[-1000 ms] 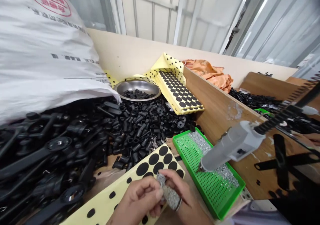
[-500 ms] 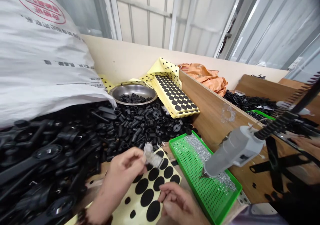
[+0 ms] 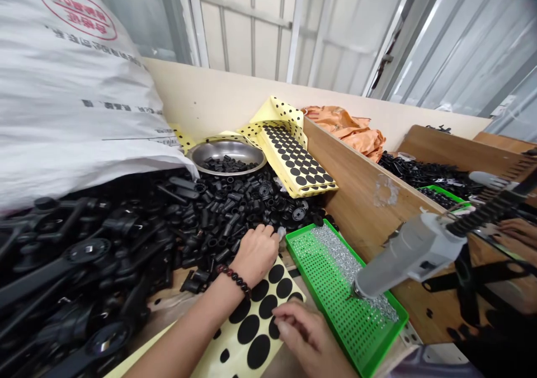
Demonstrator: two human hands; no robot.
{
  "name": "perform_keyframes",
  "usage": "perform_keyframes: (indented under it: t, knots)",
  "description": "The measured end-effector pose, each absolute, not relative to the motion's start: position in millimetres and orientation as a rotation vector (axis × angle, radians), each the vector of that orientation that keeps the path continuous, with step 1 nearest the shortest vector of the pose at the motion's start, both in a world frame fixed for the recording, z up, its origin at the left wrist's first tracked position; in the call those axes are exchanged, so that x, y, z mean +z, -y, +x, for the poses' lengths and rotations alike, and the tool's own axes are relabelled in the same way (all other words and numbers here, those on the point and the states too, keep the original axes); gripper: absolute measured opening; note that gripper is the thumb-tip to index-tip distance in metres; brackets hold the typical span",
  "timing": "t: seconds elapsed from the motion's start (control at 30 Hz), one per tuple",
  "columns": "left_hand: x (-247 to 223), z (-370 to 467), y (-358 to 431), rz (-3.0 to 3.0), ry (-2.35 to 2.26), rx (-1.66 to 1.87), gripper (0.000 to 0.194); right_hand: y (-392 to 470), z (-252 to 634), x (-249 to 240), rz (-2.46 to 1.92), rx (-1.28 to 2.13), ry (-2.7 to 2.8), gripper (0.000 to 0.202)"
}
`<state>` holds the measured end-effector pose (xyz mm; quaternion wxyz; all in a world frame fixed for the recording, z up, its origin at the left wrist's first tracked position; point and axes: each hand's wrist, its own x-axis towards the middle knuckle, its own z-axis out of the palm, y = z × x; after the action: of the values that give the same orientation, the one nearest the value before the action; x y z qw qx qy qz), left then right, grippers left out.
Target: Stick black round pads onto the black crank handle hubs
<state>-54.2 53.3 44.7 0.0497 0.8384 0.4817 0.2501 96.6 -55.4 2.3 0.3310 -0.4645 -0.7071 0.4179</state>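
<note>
The yellow dotted sheet (image 3: 229, 341) lies near the middle, its long way running from near left to far right. The left hand (image 3: 257, 255) reaches past it by the black parts (image 3: 229, 216); I can't tell its grip. The right hand (image 3: 302, 333) is by the sheet's right edge, finger and thumb a bit apart.

Yellow flat sheets (image 3: 268, 355) carry rows of black round dots; the folded yellow stack (image 3: 298, 162) behind repeats black circles. The rectangular perforated plastic tray (image 3: 335, 311) is bright green, the tiny metal pieces (image 3: 335, 249) in it silver. The bulging woven sack (image 3: 75, 104) is white with red oval and dark printing. The crumpled plastic bag (image 3: 344, 129) is orange, the beaded bracelet (image 3: 233, 277) dark with reddish beads, the cylindrical power tool (image 3: 403, 260) grey.
</note>
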Motion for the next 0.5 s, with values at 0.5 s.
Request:
perform_keyframes:
  t: [0.5]
  knots:
    - [-6,-115,104,2.642,-1.394,0.45,0.028,66,80,9,-1.269,0.703,2.403,0.017]
